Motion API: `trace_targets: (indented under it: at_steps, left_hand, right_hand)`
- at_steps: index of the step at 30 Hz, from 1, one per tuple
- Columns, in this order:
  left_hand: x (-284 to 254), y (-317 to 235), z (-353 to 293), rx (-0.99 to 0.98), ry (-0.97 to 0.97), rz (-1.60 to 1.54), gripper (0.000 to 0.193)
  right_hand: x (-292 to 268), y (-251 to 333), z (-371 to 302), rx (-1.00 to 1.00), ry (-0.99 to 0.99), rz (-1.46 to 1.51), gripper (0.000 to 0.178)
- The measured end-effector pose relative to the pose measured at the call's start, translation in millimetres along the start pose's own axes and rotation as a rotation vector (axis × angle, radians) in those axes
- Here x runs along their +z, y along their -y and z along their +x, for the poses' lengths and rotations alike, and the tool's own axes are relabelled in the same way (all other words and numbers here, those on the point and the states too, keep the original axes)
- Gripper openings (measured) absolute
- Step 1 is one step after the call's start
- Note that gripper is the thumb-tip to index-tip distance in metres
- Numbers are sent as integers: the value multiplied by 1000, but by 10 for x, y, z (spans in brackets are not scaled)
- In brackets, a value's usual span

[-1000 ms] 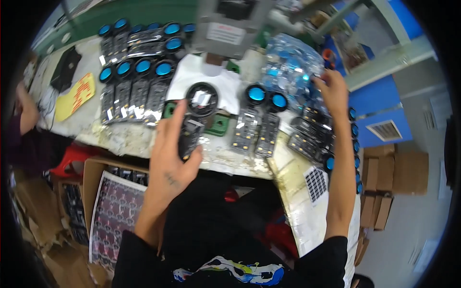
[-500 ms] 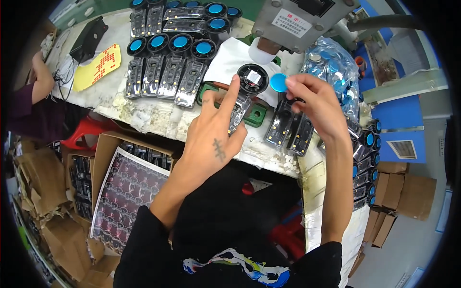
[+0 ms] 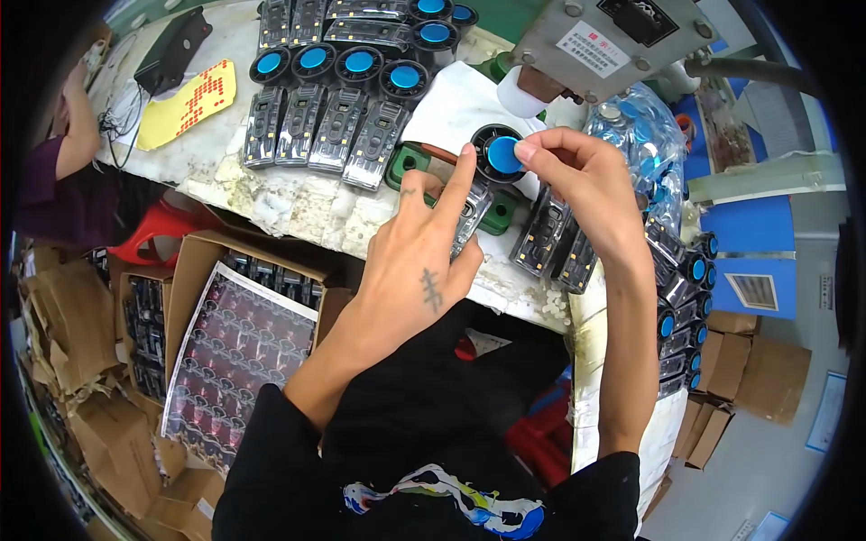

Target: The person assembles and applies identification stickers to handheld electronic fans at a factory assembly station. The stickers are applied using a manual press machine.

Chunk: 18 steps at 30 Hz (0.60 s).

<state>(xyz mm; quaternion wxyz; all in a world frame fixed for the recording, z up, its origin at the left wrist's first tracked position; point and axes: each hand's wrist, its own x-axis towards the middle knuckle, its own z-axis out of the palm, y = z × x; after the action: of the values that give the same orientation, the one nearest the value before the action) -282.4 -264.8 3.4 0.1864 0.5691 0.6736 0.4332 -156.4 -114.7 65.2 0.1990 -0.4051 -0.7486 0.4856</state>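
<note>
My left hand [image 3: 417,257] grips the clear-and-black body of a handheld device [image 3: 471,215], its index finger stretched along the round black head. Between the thumb and fingertips of my right hand [image 3: 591,185] is the edge of a blue disc [image 3: 504,155], which lies over the middle of that head. Whether the disc sits flush cannot be seen. A white cloth [image 3: 457,101] lies beneath the head, over a green metal base [image 3: 499,215]. Above it hangs the white round tip [image 3: 520,93] of a grey press [image 3: 600,50].
Several finished-looking devices [image 3: 347,117] with blue discs stand in rows at the back left. Two devices without visible discs [image 3: 544,236] lie right of the base. Behind my right hand is a plastic bag of blue discs [image 3: 645,135]. A cardboard box [image 3: 203,261] stands below the table's left edge.
My right hand has moved the blue disc left onto the device's round head, covering the white square in its centre. The left hand keeps its grip; the whole view has shifted slightly.
</note>
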Motion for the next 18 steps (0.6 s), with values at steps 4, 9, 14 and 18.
trace_targets:
  at_steps: [4, 9, 14, 18]
  left_hand:
    - [-7, -14, -5, -49, 10, -33, 76]
    - [6, 13, -4, -17, 3, -12, 77]
    - [7, -3, -4, -50, 8, -33, 75]
    - [-2, -5, 4, -50, 8, -30, 74]
  right_hand:
    - [37, -30, 31, -63, -32, -54, 26]
    - [38, -68, 40, -80, -44, -82, 26]
    - [24, -5, 15, 9, -8, -2, 26]
    - [8, 14, 22, 44, 17, 8, 27]
